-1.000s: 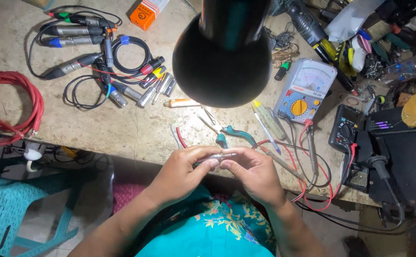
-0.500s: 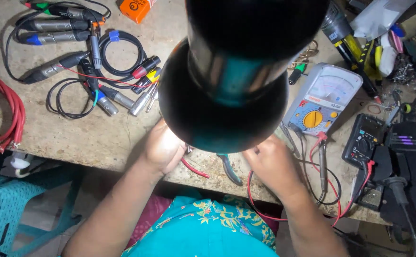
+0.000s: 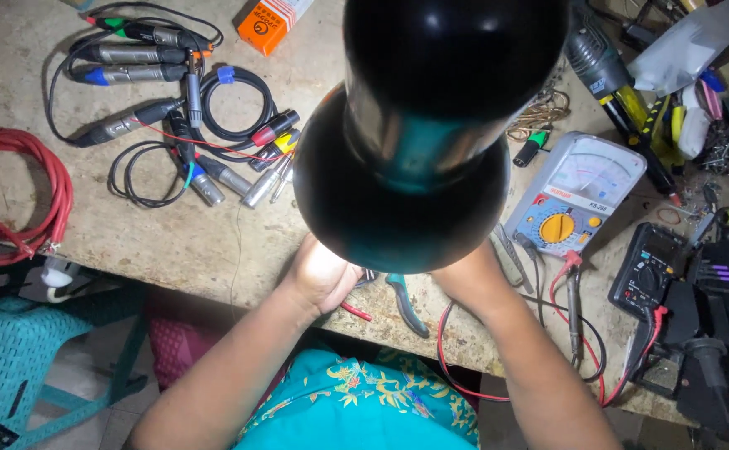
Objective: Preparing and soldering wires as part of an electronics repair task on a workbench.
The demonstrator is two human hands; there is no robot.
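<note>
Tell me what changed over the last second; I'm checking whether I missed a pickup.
The black lamp shade swelled to cover more of the view, hiding the fingers of both the left hand and right hand. The teal-handled pliers now lie between the hands. Cables and meter stayed put.

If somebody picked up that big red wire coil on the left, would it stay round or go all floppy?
Probably floppy. The red cable coil lies in loose, uneven loops on the workbench, with nothing visibly tying them, so they would likely sag and spread apart when lifted. Its coating looks smooth, so loops might slip through fingers. It seems unlikely to roll, since it lies flat.
</note>
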